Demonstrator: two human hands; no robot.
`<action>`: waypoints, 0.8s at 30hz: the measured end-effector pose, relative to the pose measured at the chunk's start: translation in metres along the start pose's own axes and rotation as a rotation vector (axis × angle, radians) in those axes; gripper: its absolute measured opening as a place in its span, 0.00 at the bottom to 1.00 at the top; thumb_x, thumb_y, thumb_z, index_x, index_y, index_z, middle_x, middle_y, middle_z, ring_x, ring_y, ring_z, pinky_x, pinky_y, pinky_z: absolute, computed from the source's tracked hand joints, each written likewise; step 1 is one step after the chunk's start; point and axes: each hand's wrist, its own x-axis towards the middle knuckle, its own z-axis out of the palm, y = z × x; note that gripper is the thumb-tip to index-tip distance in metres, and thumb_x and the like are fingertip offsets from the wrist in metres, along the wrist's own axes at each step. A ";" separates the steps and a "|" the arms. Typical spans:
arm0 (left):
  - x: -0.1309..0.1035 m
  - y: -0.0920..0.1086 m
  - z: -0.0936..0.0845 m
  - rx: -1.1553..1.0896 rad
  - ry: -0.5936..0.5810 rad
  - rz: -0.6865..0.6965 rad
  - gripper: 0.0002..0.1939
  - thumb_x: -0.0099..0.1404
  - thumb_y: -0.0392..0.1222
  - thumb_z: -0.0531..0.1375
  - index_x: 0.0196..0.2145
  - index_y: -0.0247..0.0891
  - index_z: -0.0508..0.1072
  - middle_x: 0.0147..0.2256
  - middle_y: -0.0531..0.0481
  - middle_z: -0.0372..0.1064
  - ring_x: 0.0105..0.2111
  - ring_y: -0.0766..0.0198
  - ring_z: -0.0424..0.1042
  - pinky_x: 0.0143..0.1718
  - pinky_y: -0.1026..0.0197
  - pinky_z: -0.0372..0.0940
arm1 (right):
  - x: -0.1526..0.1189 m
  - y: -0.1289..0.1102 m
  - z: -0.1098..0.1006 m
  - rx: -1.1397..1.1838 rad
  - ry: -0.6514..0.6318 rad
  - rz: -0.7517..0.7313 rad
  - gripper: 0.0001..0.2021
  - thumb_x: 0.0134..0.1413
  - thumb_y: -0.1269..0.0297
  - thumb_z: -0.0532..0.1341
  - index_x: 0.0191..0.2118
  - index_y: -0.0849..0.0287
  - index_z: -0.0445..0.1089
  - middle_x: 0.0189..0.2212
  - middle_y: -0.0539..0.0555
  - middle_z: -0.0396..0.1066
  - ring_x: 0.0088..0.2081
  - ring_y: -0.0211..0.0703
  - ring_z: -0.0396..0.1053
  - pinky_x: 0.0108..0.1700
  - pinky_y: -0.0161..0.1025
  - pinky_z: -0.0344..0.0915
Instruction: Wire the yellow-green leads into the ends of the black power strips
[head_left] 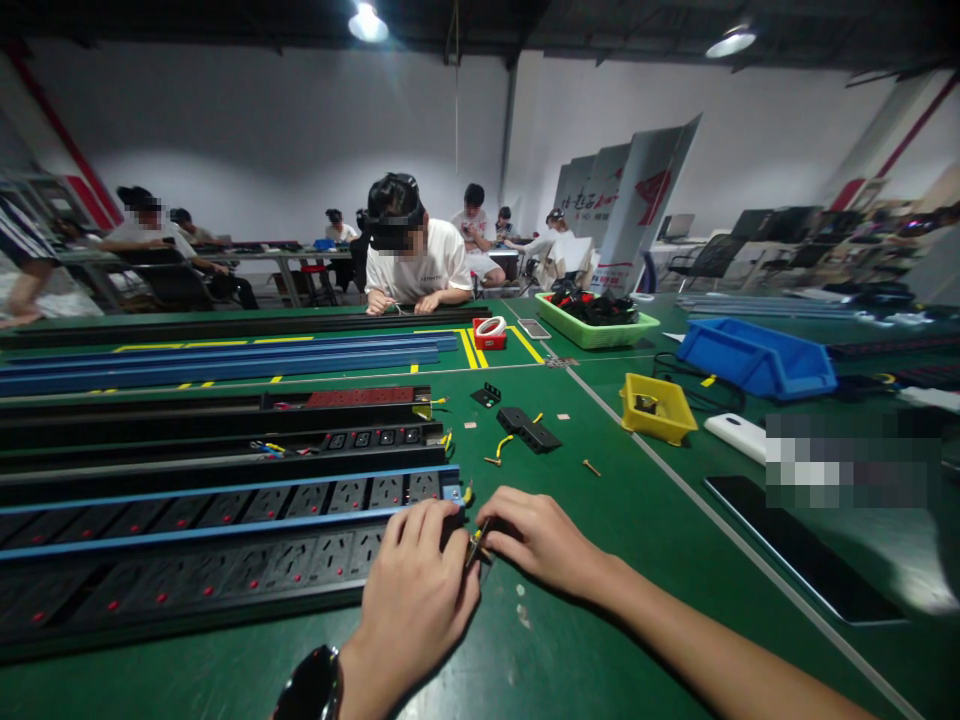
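Observation:
My left hand [420, 570] is closed over the right end of the nearest black power strip [255, 580], its fingers curled across the top and the thumb at the end. At that same end, my right hand [544, 540] pinches a short yellow wire [478, 536] with thumb and forefinger. Small dark or metal parts beside the wire are partly hidden by the fingers. Just behind lies a blue-edged power strip [300, 505], with a yellow wire at its end. Farther back are two black channels with a row of black sockets [375, 438] and a red socket block [360, 397].
Black end pieces [529, 428] and a screw [592, 467] lie on the green table. A yellow bin [658, 410], a blue bin [757, 358], a green basket [596, 325] and a dark phone [799, 545] are to the right. Another person [412, 250] works opposite.

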 end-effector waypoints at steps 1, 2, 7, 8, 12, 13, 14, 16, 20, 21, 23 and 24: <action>0.000 0.000 0.000 -0.002 0.005 0.012 0.06 0.68 0.39 0.58 0.41 0.39 0.74 0.48 0.42 0.72 0.49 0.49 0.69 0.51 0.47 0.63 | 0.000 0.000 0.000 0.000 0.002 0.003 0.05 0.67 0.68 0.64 0.47 0.55 0.73 0.42 0.53 0.76 0.43 0.43 0.74 0.45 0.36 0.66; 0.000 -0.001 0.000 -0.005 0.009 0.026 0.06 0.68 0.38 0.58 0.41 0.38 0.74 0.48 0.42 0.72 0.49 0.49 0.69 0.51 0.47 0.63 | 0.000 0.000 0.001 -0.002 0.004 0.007 0.05 0.67 0.68 0.64 0.47 0.55 0.73 0.42 0.53 0.76 0.43 0.43 0.74 0.45 0.36 0.66; 0.001 -0.002 0.002 -0.018 0.013 0.091 0.08 0.70 0.36 0.57 0.44 0.37 0.74 0.47 0.44 0.73 0.47 0.52 0.70 0.50 0.49 0.64 | 0.000 0.000 0.003 -0.007 0.002 0.046 0.05 0.64 0.70 0.66 0.45 0.55 0.74 0.40 0.52 0.76 0.42 0.43 0.74 0.44 0.35 0.65; 0.001 -0.003 0.002 -0.018 0.006 0.102 0.08 0.70 0.36 0.57 0.45 0.37 0.74 0.46 0.44 0.73 0.47 0.52 0.70 0.50 0.49 0.63 | 0.001 0.001 0.004 -0.008 -0.001 0.053 0.05 0.64 0.70 0.66 0.44 0.55 0.74 0.39 0.51 0.76 0.42 0.43 0.74 0.44 0.35 0.65; 0.001 -0.003 0.002 -0.021 -0.020 0.110 0.08 0.70 0.37 0.56 0.45 0.37 0.74 0.46 0.44 0.73 0.47 0.51 0.70 0.49 0.48 0.63 | 0.001 0.000 0.004 -0.015 -0.016 0.070 0.05 0.63 0.70 0.65 0.44 0.55 0.74 0.38 0.51 0.75 0.40 0.42 0.74 0.42 0.35 0.64; 0.000 -0.002 0.001 -0.025 -0.019 0.101 0.08 0.70 0.37 0.56 0.45 0.37 0.74 0.46 0.44 0.73 0.47 0.51 0.70 0.49 0.47 0.63 | 0.002 0.000 0.004 -0.015 -0.022 0.074 0.05 0.63 0.70 0.65 0.44 0.55 0.74 0.38 0.51 0.75 0.40 0.42 0.74 0.42 0.35 0.64; 0.000 -0.002 0.001 -0.031 -0.015 0.092 0.08 0.71 0.38 0.56 0.44 0.37 0.74 0.46 0.44 0.73 0.47 0.51 0.70 0.49 0.47 0.63 | 0.002 -0.001 0.003 -0.015 -0.029 0.080 0.06 0.63 0.70 0.65 0.44 0.55 0.74 0.38 0.50 0.75 0.40 0.42 0.74 0.42 0.35 0.64; 0.000 -0.002 0.000 -0.046 -0.005 0.071 0.09 0.71 0.39 0.55 0.44 0.37 0.74 0.47 0.44 0.73 0.48 0.50 0.70 0.50 0.47 0.63 | 0.002 -0.003 0.001 -0.018 -0.044 0.091 0.06 0.63 0.69 0.65 0.45 0.55 0.74 0.37 0.50 0.75 0.39 0.42 0.73 0.42 0.35 0.64; -0.001 -0.001 -0.003 -0.072 0.017 0.037 0.13 0.71 0.44 0.56 0.48 0.38 0.75 0.51 0.43 0.72 0.51 0.50 0.69 0.53 0.47 0.62 | 0.002 -0.008 -0.004 -0.038 -0.078 0.095 0.08 0.64 0.68 0.64 0.47 0.55 0.74 0.38 0.51 0.74 0.40 0.43 0.73 0.42 0.36 0.64; -0.001 -0.001 -0.003 -0.072 0.023 0.033 0.13 0.71 0.44 0.56 0.48 0.38 0.75 0.52 0.43 0.72 0.52 0.50 0.69 0.53 0.47 0.62 | 0.003 -0.010 -0.005 -0.044 -0.088 0.091 0.08 0.64 0.67 0.64 0.48 0.55 0.74 0.39 0.51 0.74 0.40 0.43 0.73 0.42 0.36 0.65; -0.002 -0.001 -0.003 -0.068 0.034 0.032 0.13 0.72 0.45 0.56 0.48 0.39 0.76 0.52 0.43 0.73 0.53 0.50 0.69 0.54 0.47 0.62 | 0.003 -0.011 -0.009 -0.055 -0.104 0.087 0.08 0.64 0.67 0.64 0.48 0.55 0.74 0.39 0.52 0.74 0.40 0.43 0.73 0.42 0.36 0.65; -0.002 -0.001 -0.003 -0.061 0.040 0.032 0.13 0.72 0.46 0.56 0.47 0.39 0.76 0.53 0.43 0.73 0.53 0.50 0.69 0.54 0.47 0.61 | 0.004 -0.011 -0.011 -0.056 -0.109 0.095 0.08 0.63 0.67 0.63 0.47 0.55 0.74 0.38 0.52 0.75 0.39 0.43 0.73 0.42 0.36 0.65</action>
